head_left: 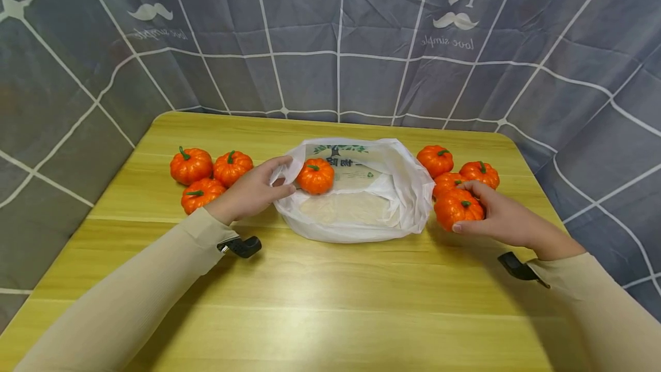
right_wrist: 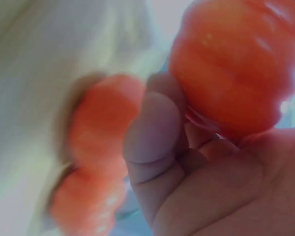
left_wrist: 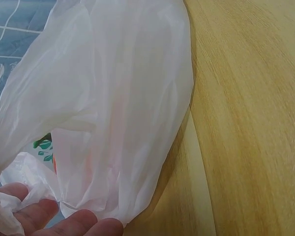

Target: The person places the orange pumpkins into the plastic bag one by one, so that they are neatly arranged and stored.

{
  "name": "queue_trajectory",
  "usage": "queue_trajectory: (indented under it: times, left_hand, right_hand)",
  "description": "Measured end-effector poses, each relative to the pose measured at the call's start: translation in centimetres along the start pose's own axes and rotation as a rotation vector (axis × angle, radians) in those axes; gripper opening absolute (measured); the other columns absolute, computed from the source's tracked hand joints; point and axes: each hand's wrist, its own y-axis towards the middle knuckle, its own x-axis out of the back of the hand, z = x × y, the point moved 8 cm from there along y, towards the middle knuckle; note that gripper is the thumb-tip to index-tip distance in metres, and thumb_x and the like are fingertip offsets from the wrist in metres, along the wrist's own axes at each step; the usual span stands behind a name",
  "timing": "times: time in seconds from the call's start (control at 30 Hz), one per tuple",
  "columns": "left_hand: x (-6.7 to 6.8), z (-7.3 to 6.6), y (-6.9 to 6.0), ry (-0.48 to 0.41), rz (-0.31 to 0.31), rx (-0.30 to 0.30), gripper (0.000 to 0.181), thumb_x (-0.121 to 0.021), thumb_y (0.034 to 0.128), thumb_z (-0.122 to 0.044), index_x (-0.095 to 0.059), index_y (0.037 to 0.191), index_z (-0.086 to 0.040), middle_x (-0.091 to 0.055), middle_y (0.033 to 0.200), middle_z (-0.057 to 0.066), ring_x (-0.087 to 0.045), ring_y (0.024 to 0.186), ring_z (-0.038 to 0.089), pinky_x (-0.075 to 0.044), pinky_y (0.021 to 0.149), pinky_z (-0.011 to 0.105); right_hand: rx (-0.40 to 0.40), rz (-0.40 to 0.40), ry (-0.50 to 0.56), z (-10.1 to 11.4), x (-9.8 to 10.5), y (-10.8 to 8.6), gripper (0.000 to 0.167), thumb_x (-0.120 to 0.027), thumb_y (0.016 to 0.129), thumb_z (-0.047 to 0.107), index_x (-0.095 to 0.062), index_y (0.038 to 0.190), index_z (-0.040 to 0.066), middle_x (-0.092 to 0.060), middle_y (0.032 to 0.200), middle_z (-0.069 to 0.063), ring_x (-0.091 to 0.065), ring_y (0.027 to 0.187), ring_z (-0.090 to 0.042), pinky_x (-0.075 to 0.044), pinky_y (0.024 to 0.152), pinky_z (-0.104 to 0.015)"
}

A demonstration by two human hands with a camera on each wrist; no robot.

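A white plastic bag lies in the middle of the table, its mouth facing me. Inside it, by the left wall, is one small orange pumpkin with a green stem. My left hand holds the bag's left rim; in the left wrist view its fingers curl into the plastic. To the right of the bag, my right hand grips another pumpkin between thumb and fingers. That pumpkin fills the upper right of the right wrist view, lifted clear of two blurred ones.
Three pumpkins cluster on the table left of the bag. Behind the gripped one are three more pumpkins, partly overlapping. A grey checked cloth hangs along the back and sides of the wooden table.
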Motion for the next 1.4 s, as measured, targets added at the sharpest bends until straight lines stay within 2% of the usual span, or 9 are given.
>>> queue_trajectory:
  times: [0.17,0.3,0.5,0.7,0.87,1.0,1.23,1.4]
  left_hand:
    - [0.0,-0.2,0.0,0.005,-0.002,0.000,0.074,-0.067,0.1031,-0.025,-0.031,0.165,-0.008,-0.033,0.171,0.015,-0.052,0.145,0.038,-0.047,0.117,0.050]
    - [0.0,-0.3,0.0,0.014,-0.001,-0.002,0.074,-0.067,0.1028,-0.026,-0.031,0.165,-0.008,-0.033,0.171,0.015,-0.053,0.145,0.038,-0.047,0.117,0.050]
    - [0.0,-0.3,0.1,0.021,-0.004,-0.007,0.074,-0.068,0.1025,-0.026,-0.032,0.165,-0.008,-0.034,0.171,0.015,-0.054,0.144,0.037,-0.048,0.117,0.050]
    - [-0.1,-0.5,0.1,0.019,-0.003,-0.018,0.073,-0.067,0.1025,-0.025,-0.033,0.164,-0.007,-0.035,0.170,0.015,-0.055,0.143,0.037,-0.048,0.117,0.049]
    - [0.0,-0.6,0.1,0.009,-0.007,-0.024,0.072,-0.067,0.1024,-0.024,-0.034,0.164,-0.006,-0.036,0.170,0.016,-0.055,0.143,0.037,-0.048,0.117,0.049]
    - [0.0,-0.7,0.0,0.008,-0.008,-0.015,0.073,-0.068,0.1020,-0.024,-0.034,0.164,-0.007,-0.036,0.169,0.016,-0.056,0.143,0.037,-0.048,0.117,0.049]
    - [-0.2,-0.9,0.1,0.012,-0.008,-0.011,0.073,-0.068,0.1015,-0.025,-0.034,0.164,-0.008,-0.037,0.169,0.015,-0.057,0.142,0.034,-0.047,0.118,0.048]
    - [-0.2,-1.1,0.1,0.007,-0.008,-0.013,0.074,-0.068,0.1014,-0.025,-0.034,0.164,-0.008,-0.037,0.170,0.015,-0.057,0.142,0.035,-0.048,0.117,0.047]
  right_hand:
    - [0.068,-0.043,0.043,3.6,0.3,1.3,0.069,-0.085,0.089,0.022,-0.046,0.146,0.013,-0.064,0.129,-0.013,-0.065,0.107,-0.026,-0.057,0.085,-0.024]
    - [0.117,-0.034,0.088,6.9,-0.1,2.8,0.073,-0.083,0.092,0.023,-0.044,0.153,0.018,-0.062,0.133,-0.014,-0.065,0.107,-0.028,-0.058,0.085,-0.031]
    - [0.125,-0.003,0.093,11.1,-1.5,6.3,0.070,-0.083,0.091,0.034,-0.046,0.149,0.021,-0.064,0.127,-0.009,-0.066,0.105,-0.027,-0.059,0.087,-0.039]
    - [0.111,0.035,0.092,13.6,-3.5,10.4,0.077,-0.086,0.087,0.039,-0.045,0.148,0.019,-0.063,0.131,-0.008,-0.065,0.112,-0.028,-0.059,0.096,-0.045]
    - [0.111,0.025,0.041,14.9,-5.0,13.2,0.080,-0.087,0.083,0.039,-0.046,0.148,0.014,-0.063,0.133,-0.009,-0.064,0.117,-0.027,-0.056,0.104,-0.044]
    - [0.094,0.046,0.017,15.3,-6.2,14.7,0.078,-0.088,0.081,0.037,-0.048,0.144,0.013,-0.062,0.135,-0.009,-0.063,0.118,-0.027,-0.055,0.106,-0.043]
    - [0.009,0.081,-0.007,14.3,-7.1,16.1,0.080,-0.087,0.079,0.035,-0.046,0.144,0.013,-0.062,0.132,-0.009,-0.063,0.114,-0.028,-0.054,0.106,-0.043]
    - [-0.049,0.096,-0.047,13.0,-7.2,16.3,0.088,-0.088,0.079,0.037,-0.043,0.150,0.011,-0.061,0.138,-0.011,-0.062,0.119,-0.030,-0.051,0.110,-0.045]
